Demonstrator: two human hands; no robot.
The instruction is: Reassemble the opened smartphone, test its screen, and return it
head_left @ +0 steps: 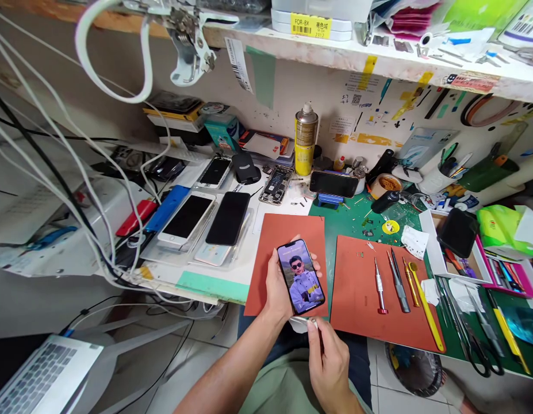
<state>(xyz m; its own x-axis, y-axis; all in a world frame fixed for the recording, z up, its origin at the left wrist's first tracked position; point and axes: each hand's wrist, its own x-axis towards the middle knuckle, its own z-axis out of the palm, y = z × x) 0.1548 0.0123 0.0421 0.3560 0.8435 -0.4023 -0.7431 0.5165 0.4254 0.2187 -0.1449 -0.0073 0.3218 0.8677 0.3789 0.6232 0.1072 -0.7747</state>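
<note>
A phone with a lit screen (301, 279) rests in my left hand (278, 287), its fingers wrapped round the phone's edges above a red-brown mat (261, 259). Just below the phone's bottom edge, my right hand (330, 359) pinches a small, thin, pale item (310, 323) between thumb and fingers; what exactly it is cannot be made out. To the right, a second red-brown mat (352, 287) carries a screwdriver with a red end (380, 287), grey tweezers (399, 284) and a yellow tool (426, 310).
Several phones, among them a black one (229, 218) and a white one (187, 218), lie on the left. A yellow spray can (306, 138) stands at the back. Scissors (468, 339) lie at the right edge. White cables (76, 172) hang at the left.
</note>
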